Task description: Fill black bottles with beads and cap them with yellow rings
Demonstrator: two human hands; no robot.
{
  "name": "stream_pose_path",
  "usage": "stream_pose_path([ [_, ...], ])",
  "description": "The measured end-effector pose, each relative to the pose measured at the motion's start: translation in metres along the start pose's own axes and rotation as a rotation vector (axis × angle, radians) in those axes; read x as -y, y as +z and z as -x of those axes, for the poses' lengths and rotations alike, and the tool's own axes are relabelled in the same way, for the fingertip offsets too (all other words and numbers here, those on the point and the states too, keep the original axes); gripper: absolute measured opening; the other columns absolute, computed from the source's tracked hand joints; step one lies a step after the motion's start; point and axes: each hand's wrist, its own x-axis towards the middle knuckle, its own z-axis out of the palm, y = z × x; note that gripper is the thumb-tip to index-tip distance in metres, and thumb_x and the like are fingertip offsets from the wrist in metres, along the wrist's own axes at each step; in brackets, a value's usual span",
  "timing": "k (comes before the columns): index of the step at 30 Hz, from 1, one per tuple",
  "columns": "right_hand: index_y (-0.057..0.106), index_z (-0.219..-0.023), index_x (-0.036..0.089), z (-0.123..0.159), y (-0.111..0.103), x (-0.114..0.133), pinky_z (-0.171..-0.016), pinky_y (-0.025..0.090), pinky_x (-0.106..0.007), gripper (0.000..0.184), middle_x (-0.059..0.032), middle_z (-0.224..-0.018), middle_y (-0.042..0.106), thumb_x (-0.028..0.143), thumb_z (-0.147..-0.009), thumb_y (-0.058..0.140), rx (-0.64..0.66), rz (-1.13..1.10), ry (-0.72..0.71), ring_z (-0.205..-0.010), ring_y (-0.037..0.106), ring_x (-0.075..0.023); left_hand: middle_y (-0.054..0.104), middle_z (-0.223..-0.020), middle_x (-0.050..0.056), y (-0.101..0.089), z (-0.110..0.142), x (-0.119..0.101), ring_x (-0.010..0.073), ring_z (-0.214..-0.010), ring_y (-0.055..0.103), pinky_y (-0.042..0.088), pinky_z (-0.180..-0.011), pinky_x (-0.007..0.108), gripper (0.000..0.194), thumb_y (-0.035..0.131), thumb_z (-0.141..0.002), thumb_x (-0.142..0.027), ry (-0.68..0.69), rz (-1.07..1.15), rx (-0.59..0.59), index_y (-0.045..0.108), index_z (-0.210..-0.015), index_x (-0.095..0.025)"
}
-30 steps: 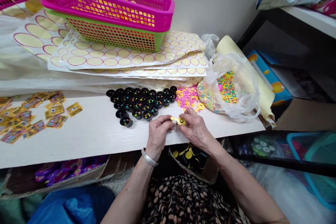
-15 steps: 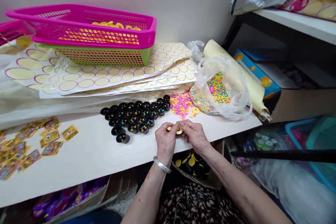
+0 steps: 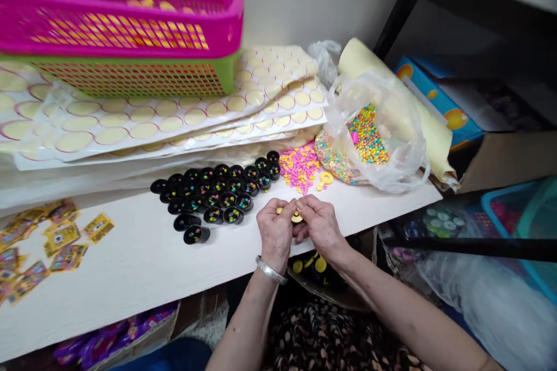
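Note:
My left hand (image 3: 275, 232), with a silver bangle (image 3: 270, 271) on its wrist, pinches a small round yellow piece (image 3: 297, 218) at the table's front edge. From the other side, the fingers of my right hand (image 3: 322, 221) close on the same piece and cover part of it. Just beyond the fingertips lie a loose pile of pink and yellow beads (image 3: 300, 163) and a yellow ring (image 3: 326, 177). Several small black cups (image 3: 233, 215) stand in rows to the left, many with coloured beads inside.
A clear plastic bag of coloured beads (image 3: 369, 139) sits at the right. Behind are stacked pink (image 3: 226, 29) and green baskets on sticker sheets (image 3: 174, 122). Printed yellow packets (image 3: 99, 227) lie far left. Below the edge is a box of black and yellow parts (image 3: 322, 266).
The camera view has shifted closer, so the baskets and cups appear larger and further left. Both hands keep hold of the yellow piece in nearly the same place.

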Motion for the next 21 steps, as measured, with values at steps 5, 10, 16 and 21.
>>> stream_pose_path([
  [5, 0.051, -0.081, 0.018, 0.002, -0.001, -0.01, -0.034, 0.041, -0.019, 0.032, 0.0058, -0.052, 0.049, 0.049, -0.081, 0.05, 0.023, -0.021, -0.131, -0.037, 0.051, -0.0087, 0.053, -0.067, -0.006, -0.007, 0.006, 0.002, 0.0046, -0.042, 0.045, 0.036, -0.037, 0.016, 0.044, 0.069, -0.066, -0.04, 0.07, 0.125, -0.001, 0.047, -0.097, -0.019],
  [10, 0.05, -0.087, 0.02, 0.017, -0.003, 0.001, -0.054, 0.051, -0.026, 0.028, -0.0003, -0.085, 0.058, 0.041, -0.073, 0.063, -0.004, -0.361, -0.113, -0.063, 0.06, -0.0118, 0.06, -0.102, 0.008, -0.021, 0.029, 0.013, 0.0186, -0.09, 0.059, 0.05, -0.076, 0.031, 0.037, 0.065, -0.071, -0.036, 0.34, -0.171, 0.064, 0.057, -0.102, -0.017],
  [16, 0.052, -0.097, 0.023, 0.051, -0.017, 0.015, -0.075, 0.048, -0.027, 0.034, -0.0017, -0.098, 0.058, 0.029, -0.068, 0.068, 0.054, -0.4, -0.094, -0.086, 0.058, -0.0141, 0.06, -0.101, 0.008, -0.013, 0.045, 0.026, 0.022, -0.1, 0.05, 0.046, -0.086, 0.04, 0.029, 0.063, -0.075, -0.028, 0.714, -0.494, 0.009, 0.061, -0.103, -0.02],
  [21, 0.059, -0.077, 0.016, 0.053, -0.046, 0.022, -0.062, 0.045, -0.022, 0.022, -0.0014, -0.079, 0.059, 0.038, -0.075, 0.06, 0.149, -0.34, 0.033, -0.069, 0.055, -0.0108, 0.061, -0.103, 0.008, -0.011, 0.05, 0.005, 0.0251, -0.111, 0.044, 0.038, -0.097, 0.045, 0.03, 0.069, -0.069, -0.03, 0.88, -0.639, 0.301, 0.062, -0.096, -0.02],
])
